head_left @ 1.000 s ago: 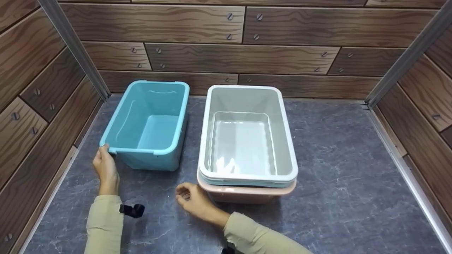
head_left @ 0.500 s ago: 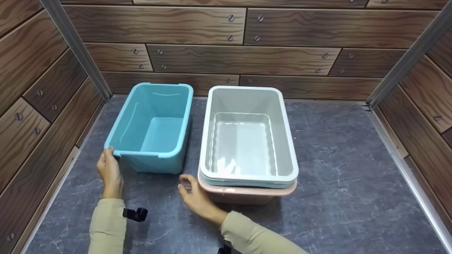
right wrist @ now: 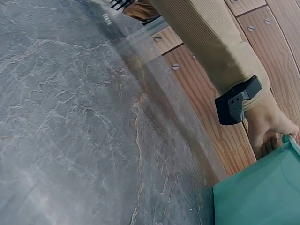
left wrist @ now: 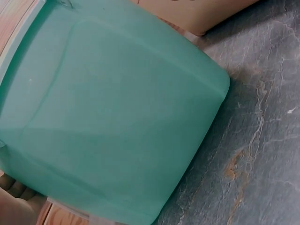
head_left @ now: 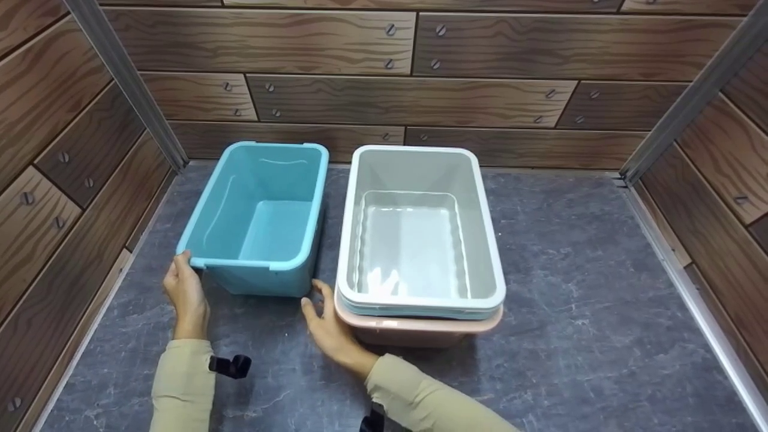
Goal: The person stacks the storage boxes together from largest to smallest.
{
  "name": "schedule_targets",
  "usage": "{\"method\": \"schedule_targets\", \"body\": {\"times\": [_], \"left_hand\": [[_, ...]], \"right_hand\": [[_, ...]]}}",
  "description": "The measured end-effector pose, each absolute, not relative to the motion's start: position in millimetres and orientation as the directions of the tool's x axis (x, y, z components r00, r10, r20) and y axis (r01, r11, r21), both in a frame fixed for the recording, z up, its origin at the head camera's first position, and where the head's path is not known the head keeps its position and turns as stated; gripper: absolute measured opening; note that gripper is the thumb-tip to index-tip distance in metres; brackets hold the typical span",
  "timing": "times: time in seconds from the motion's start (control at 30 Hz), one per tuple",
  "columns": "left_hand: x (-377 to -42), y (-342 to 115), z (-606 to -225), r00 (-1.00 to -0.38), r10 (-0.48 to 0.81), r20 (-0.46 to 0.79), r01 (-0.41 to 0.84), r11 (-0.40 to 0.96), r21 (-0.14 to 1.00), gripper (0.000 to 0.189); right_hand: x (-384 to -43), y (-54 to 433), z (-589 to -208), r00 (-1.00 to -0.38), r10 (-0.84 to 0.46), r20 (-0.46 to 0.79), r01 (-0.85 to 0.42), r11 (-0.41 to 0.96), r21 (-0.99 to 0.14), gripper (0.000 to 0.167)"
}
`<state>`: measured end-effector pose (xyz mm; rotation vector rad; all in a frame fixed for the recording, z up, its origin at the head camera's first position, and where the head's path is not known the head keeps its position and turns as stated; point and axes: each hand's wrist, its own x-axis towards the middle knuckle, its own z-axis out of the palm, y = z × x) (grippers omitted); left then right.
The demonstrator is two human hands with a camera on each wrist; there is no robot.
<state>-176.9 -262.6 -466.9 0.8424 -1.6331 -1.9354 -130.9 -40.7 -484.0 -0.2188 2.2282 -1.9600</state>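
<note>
A blue plastic storage bin point(head_left: 255, 278) stands at the left in the head view, its inside bare. My left hand point(head_left: 186, 295) grips its front left corner, thumb over the rim. In the left wrist view the bin's end wall point(left wrist: 117, 112) fills most of the picture and looks greener. My right hand point(head_left: 330, 330) holds nothing; its fingers are spread and loosely bent near the blue bin's front right corner. Beside that hand stands a nested stack: a grey bin point(head_left: 421, 297) with a white rim on top, a light blue rim point(head_left: 420, 312) under it, a pink bin point(head_left: 414, 338) lowest.
Dark grey marbled floor point(head_left: 576, 300) spreads around the bins. A wood-patterned wall point(head_left: 414, 102) closes the back, with similar panels at both sides. A narrow gap separates the blue bin from the stack. A black camera mount point(head_left: 230, 366) sits on the left sleeve.
The blue bin and left hand have shifted slightly right and toward me. My right hand has reached forward toward the blue bin's corner, its fingers opening out. The stack has stayed put.
</note>
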Motion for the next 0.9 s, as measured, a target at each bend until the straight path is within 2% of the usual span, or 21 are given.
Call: {"method": "schedule_targets", "body": {"times": [0.17,0.33,0.47,0.63,0.9], "left_hand": [[-179.3,-265.4,-465.0,-0.723,-0.666,-0.185,-0.06,-0.207,0.976,0.04],[-182.5,-268.4,-465.2,-0.734,-0.647,-0.205,-0.069,-0.229,0.971,0.041],[-183.4,-269.9,-466.2,-0.733,-0.647,-0.208,-0.069,-0.234,0.97,0.043],[-183.7,-269.6,-465.2,-0.732,-0.643,-0.226,-0.093,-0.234,0.968,0.055],[-183.6,-267.3,-465.4,-0.72,-0.661,-0.212,-0.062,-0.242,0.968,0.035]], "right_hand": [[-138.3,-50.4,-481.8,-0.988,-0.152,-0.03,0.022,0.052,-0.998,0.048],[-148.3,-61.6,-481.3,-0.996,-0.066,0.058,-0.057,-0.008,-0.998,0.046],[-157.5,-67.5,-481.8,-0.992,-0.022,0.124,-0.124,-0.02,-0.992,0.045],[-163.4,-70.3,-481.1,-0.987,0.006,0.16,-0.16,0.015,-0.987,0.045],[-162.9,-71.4,-478.0,-0.989,0.007,0.149,-0.149,-0.004,-0.989,0.047]]}}
